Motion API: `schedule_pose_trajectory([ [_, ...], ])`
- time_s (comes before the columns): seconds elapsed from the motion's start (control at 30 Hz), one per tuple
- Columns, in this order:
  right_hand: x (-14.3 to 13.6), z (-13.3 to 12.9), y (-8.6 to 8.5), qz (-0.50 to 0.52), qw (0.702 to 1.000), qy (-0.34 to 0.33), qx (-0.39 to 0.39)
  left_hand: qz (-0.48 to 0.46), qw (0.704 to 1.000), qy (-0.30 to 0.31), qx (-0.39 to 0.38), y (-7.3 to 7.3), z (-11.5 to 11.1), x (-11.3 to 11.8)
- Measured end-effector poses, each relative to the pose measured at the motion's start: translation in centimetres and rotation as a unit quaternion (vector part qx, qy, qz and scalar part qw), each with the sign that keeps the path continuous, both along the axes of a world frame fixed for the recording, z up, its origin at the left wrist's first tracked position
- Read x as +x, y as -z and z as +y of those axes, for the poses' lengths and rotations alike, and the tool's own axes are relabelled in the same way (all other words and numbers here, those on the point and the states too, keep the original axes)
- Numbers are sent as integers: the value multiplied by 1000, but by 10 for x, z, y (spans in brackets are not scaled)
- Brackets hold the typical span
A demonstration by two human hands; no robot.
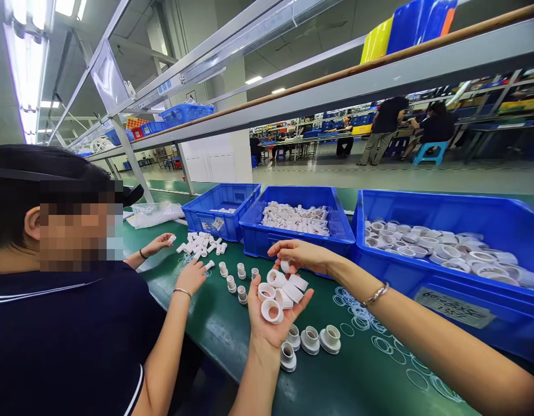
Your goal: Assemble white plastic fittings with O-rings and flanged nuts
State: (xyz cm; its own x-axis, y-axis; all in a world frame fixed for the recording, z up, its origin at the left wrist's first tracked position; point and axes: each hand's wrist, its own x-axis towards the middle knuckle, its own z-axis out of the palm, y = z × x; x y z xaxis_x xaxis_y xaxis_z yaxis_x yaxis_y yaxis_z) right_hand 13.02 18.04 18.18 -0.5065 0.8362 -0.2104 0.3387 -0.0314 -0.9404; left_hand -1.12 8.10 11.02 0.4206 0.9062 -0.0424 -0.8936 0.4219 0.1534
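Observation:
My left hand [267, 323] is palm up, fingers curled round several white plastic rings [272, 311]. Just above it my right hand [304, 256] pinches one white piece [285, 266] between thumb and fingers. Flanged white fittings [310, 340] stand upright on the green table [336, 387] below and right of my left hand. Smaller white fittings [231, 283] stand in rows to its left. Thin clear rings [362, 318] lie scattered under my right forearm.
Three blue bins with white parts stand behind: left [219, 222], middle [297, 234], right [423, 277]. At left, a co-worker [54, 335] handles small fittings beside a white pile [201, 244]. A shelf [293, 101] runs overhead.

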Motion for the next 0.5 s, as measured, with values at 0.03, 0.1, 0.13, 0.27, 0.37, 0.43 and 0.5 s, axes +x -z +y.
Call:
schedule_pose_trajectory([
  [0.03, 0, 1, 2, -8, 1000, 0, 4, -21, 1000, 1, -12, 1, 1, -1],
  [0.1, 0, 2, 5, -31, 999, -2, 22, -35, 999, 3, -34, 3, 4, -3],
  [0.13, 0, 2, 6, -46, 998, -2, 36, -32, 999, 3, -41, 4, 5, -3],
  [0.27, 1, 5, 7, -117, 987, 12, 108, -19, 999, -2, -41, 5, 9, -1],
  [0.37, 4, 8, 3, -143, 982, -21, 124, -28, 998, -8, -48, 2, 11, 0],
  [0.43, 7, 9, 0, -142, 981, -71, 114, -17, 998, -25, -63, 2, 12, -2],
  [0.5, 12, 10, -1, -138, 979, -110, 104, 2, 996, -43, -83, 4, 13, -7],
])
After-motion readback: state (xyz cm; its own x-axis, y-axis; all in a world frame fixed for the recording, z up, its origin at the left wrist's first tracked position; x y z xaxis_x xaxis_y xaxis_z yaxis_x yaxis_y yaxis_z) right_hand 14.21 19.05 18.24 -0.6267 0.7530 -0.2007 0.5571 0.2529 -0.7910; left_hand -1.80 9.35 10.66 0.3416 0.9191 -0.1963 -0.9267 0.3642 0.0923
